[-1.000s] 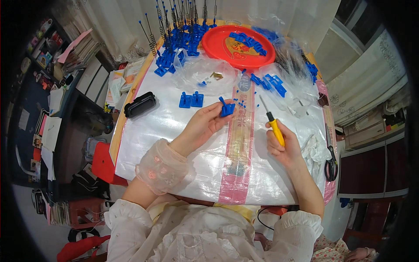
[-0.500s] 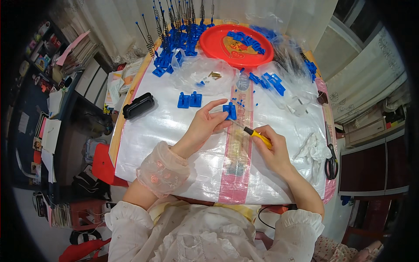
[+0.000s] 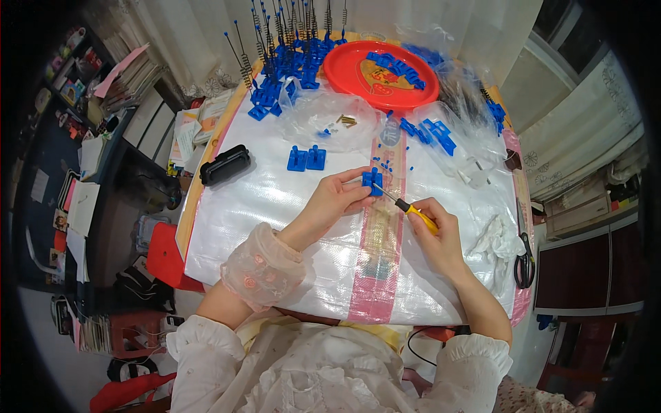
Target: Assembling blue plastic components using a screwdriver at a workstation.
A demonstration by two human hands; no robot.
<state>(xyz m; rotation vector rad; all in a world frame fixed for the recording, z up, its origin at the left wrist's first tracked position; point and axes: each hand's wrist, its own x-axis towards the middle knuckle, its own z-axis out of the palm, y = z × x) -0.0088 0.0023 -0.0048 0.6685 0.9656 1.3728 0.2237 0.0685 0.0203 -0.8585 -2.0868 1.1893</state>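
My left hand (image 3: 339, 197) pinches the left side of a small blue plastic bracket (image 3: 372, 183) between thumb and fingers. A screwdriver (image 3: 417, 212) with a yellow and black handle is in my right hand (image 3: 441, 239), its fingers wrapped round the grip. The thin metal shaft slants up to the left, and its tip meets the bracket or lies just in front of it; I cannot tell which. Two similar blue brackets (image 3: 306, 159) stand to the left of my fingers. Several tiny blue bits (image 3: 385, 165) are scattered just beyond the held bracket.
At the back stands a red tray (image 3: 344, 88) with blue parts. Left of it cluster blue pieces with black springs (image 3: 275, 69). A plastic bag (image 3: 310, 122) bears brass pins (image 3: 348, 120). A black case (image 3: 225, 165) lies left; scissors (image 3: 525, 261) and crumpled white tissue (image 3: 497, 237) lie right.
My left fingers, spread beside the bracket before, have closed on its side. The screwdriver tip has come up from below the bracket to its front. The whole view has shifted slightly.
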